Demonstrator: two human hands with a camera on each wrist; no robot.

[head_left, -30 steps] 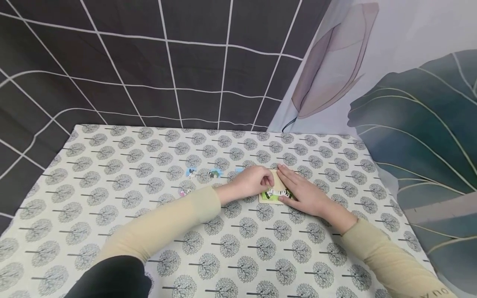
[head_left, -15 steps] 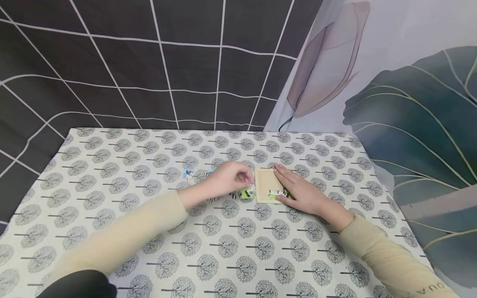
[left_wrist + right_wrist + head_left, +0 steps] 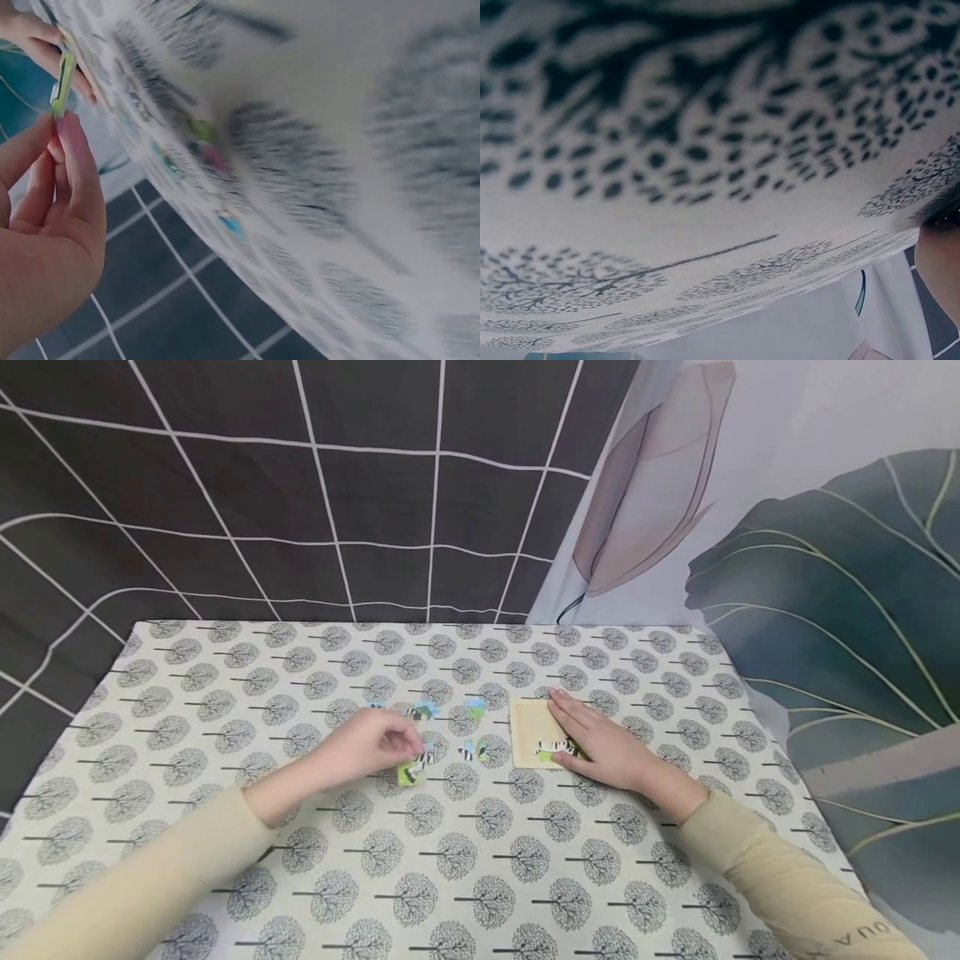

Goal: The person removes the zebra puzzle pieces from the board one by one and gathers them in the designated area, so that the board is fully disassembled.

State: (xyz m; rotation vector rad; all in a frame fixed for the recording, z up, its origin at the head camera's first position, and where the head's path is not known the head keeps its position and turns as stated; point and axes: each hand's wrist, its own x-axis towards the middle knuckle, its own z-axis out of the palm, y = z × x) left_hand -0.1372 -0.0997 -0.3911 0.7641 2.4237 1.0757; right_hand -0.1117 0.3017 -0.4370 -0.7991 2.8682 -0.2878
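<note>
My left hand (image 3: pixel 360 747) pinches a green, black and white puzzle piece (image 3: pixel 408 773) between thumb and fingertips, above the cloth to the left of the wooden puzzle tray (image 3: pixel 522 727). In the left wrist view the same piece is seen nearly edge-on, at the tips of the left hand (image 3: pixel 56 232). My right hand (image 3: pixel 611 747) rests with extended fingers on the tray's right side and hides part of it. A striped animal piece (image 3: pixel 553 748) lies low in the tray, partly under that hand. Only a sliver of the right hand (image 3: pixel 941 274) shows in the right wrist view.
Loose puzzle pieces lie left of the tray: a blue and green piece (image 3: pixel 475 707), a blue and dark green piece (image 3: pixel 424 711) and a striped piece (image 3: pixel 468 750). Another is mostly hidden behind the left hand. A tree-print cloth (image 3: pixel 450 852) covers the table; a dark checked curtain (image 3: pixel 382 493) hangs behind.
My left hand has moved left, away from the tray, carrying the green piece with it. The tray's left part is uncovered now. The right hand stays on the tray.
</note>
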